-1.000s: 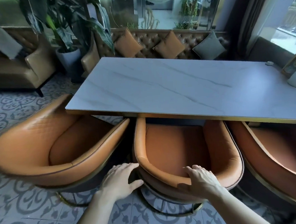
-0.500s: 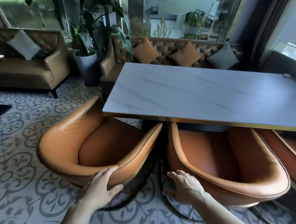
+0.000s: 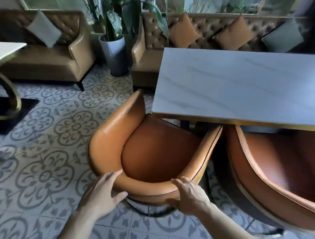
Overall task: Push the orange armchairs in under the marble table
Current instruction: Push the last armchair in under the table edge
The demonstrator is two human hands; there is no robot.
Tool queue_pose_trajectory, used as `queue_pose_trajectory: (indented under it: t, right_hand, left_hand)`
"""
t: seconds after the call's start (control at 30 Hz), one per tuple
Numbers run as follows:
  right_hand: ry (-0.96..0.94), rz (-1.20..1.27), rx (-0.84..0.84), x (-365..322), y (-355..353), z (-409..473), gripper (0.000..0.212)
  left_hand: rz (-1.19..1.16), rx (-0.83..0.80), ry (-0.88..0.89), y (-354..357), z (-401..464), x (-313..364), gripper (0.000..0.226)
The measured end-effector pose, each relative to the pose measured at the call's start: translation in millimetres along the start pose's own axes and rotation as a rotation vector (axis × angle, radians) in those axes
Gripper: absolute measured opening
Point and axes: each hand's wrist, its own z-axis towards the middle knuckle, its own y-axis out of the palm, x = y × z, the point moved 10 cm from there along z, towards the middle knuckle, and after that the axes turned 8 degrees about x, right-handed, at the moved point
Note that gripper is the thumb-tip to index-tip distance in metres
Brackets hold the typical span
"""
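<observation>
An orange armchair (image 3: 154, 149) stands at the marble table's (image 3: 243, 88) left corner, turned at an angle, its right arm tip under the table's gold edge. My left hand (image 3: 102, 193) rests with spread fingers on the left of its curved backrest. My right hand (image 3: 190, 195) wraps over the backrest's top edge on the right. A second orange armchair (image 3: 285, 167) sits to the right, its front tucked under the table.
Patterned tile floor (image 3: 45, 163) lies to the left. A tan sofa (image 3: 47, 57), a potted plant (image 3: 114, 48) and a tufted bench with cushions (image 3: 212, 33) stand behind. Another table with a gold ring base (image 3: 1, 81) is at far left.
My view swung left. My right hand left the middle armchair's back and took hold of the left armchair's backrest; my left hand moved up onto that same backrest.
</observation>
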Motion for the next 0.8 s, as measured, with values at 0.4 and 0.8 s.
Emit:
queue_pose_trajectory:
  t: [0.4, 0.8]
  right_hand:
    - [0.184, 0.023, -0.067, -94.2, 55.2, 62.2, 0.106]
    - [0.292, 0.028, 0.053, -116.8, 94.3, 65.3, 0.096]
  left_hand:
    - [0.231, -0.273, 0.319, -7.0, 118.4, -84.2, 0.104]
    - [0.278, -0.221, 0.558, 42.7, 137.5, -116.4, 0.089]
